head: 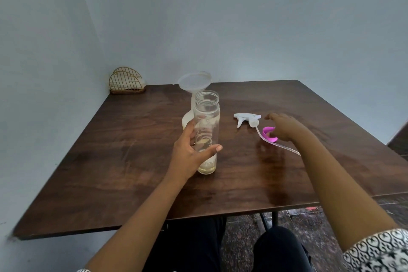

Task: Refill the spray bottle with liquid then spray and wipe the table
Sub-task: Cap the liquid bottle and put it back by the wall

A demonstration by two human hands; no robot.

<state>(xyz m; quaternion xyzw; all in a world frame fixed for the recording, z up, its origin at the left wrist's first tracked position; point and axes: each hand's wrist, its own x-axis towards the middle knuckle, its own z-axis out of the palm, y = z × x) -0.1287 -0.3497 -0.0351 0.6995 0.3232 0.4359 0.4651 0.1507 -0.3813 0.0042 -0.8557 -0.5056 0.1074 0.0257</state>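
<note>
Two hands were out: the left hand (189, 152) gripped the upright clear bottle (206, 115), the funnel (194, 81) just beyond it; the right hand (284, 127) hung over the pink cap (268, 137), grip unclear.

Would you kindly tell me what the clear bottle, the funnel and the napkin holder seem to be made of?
The clear bottle: transparent, glossy, glass or hard plastic; the left hand shows through it, either is possible. The funnel: translucent white plastic, matt; light passes its thin wall. The napkin holder: thin gold-coloured wire, probably metal, slight sheen.
</note>
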